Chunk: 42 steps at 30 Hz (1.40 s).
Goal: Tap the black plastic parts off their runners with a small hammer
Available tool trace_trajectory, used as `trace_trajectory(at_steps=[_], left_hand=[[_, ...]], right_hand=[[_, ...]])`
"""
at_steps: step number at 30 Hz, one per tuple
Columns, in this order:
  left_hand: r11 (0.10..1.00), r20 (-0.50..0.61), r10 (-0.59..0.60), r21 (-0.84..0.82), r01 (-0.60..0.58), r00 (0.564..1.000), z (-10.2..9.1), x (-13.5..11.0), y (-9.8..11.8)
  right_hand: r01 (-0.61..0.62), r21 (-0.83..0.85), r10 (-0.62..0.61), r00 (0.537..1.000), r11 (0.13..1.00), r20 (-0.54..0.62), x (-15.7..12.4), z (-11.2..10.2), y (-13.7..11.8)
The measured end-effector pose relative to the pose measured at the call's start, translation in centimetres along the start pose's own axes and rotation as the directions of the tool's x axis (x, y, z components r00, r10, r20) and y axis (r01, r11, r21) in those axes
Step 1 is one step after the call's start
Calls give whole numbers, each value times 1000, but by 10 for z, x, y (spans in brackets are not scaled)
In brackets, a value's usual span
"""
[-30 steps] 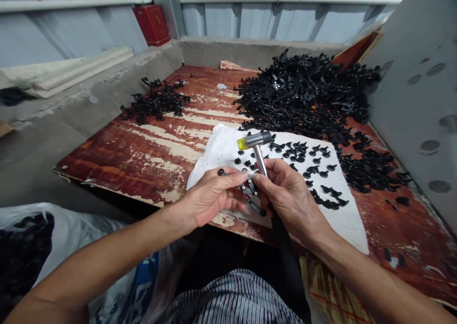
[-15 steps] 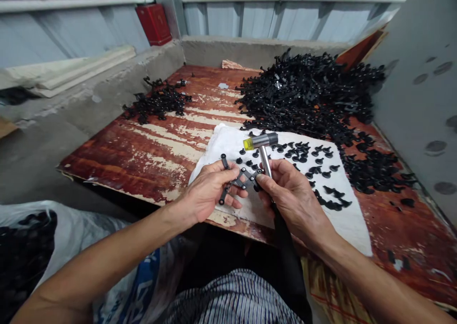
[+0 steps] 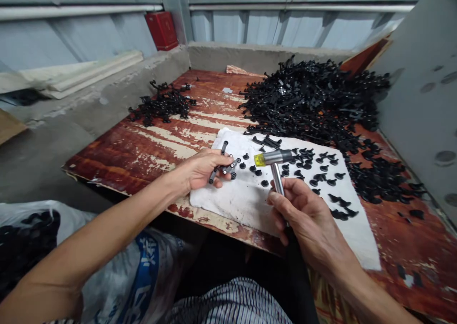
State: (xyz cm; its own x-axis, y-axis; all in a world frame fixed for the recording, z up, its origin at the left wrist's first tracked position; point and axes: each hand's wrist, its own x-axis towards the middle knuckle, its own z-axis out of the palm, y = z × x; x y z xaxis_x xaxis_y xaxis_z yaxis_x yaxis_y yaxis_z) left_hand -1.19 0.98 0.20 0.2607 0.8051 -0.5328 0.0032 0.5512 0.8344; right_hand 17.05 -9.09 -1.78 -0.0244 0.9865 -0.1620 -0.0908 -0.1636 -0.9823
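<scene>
Right grip [image 3: 307, 214]: closed round the shaft of the hammer [image 3: 273, 158], whose head is raised over the cloth; it has let go of the linked piece [image 3: 224, 164] that it pinched a moment ago.
Left grip [image 3: 203, 169]: fingers curled on the linked piece, which it alone now holds, carried off to the left and apart from the right.
Linked piece: over the far left corner of the white cloth [image 3: 243, 202].
Studs [image 3: 317, 171]: scattered on the cloth, unchanged.
Tabletop [image 3: 143, 147]: big black pile [image 3: 314, 100] far right, small pile [image 3: 162, 106] far left.
</scene>
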Motion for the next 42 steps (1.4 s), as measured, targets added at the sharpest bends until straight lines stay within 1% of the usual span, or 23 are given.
trace_trajectory(at_steps=[3,6,9,17,24,27,32,35,42], left_hand=[[999,25,-22,26,21,999,0,7,7],[999,37,-9,52,7,999,1,12,8],[999,23,3,51,-4,1000,2,17,6],[995,-23,-12,98,14,1000,5,25,5],[987,-2,-9,160,9,1000,4,25,5],[987,0,4,161,-4,1000,3,26,4],[987,-28,11,160,-6,1000,3,29,4],[986,-14,11,166,-8,1000,2,30,3],[974,-13,9,226,-6,1000,3,30,4]], right_hand=[[-39,21,39,999,999,19,-7,-3,6],[-67,75,67,998,995,-3,-13,-6,12],[-81,111,84,996,991,-28,-16,-10,15],[-96,135,101,994,986,-36,-16,-15,17],[-100,141,104,994,985,-25,-16,-15,17],[-97,139,101,995,986,-22,-17,-16,17],[-99,138,102,995,985,-18,-16,-16,17],[-94,137,96,995,986,-8,-16,-16,18],[-104,83,105,994,991,-4,-18,-17,21]])
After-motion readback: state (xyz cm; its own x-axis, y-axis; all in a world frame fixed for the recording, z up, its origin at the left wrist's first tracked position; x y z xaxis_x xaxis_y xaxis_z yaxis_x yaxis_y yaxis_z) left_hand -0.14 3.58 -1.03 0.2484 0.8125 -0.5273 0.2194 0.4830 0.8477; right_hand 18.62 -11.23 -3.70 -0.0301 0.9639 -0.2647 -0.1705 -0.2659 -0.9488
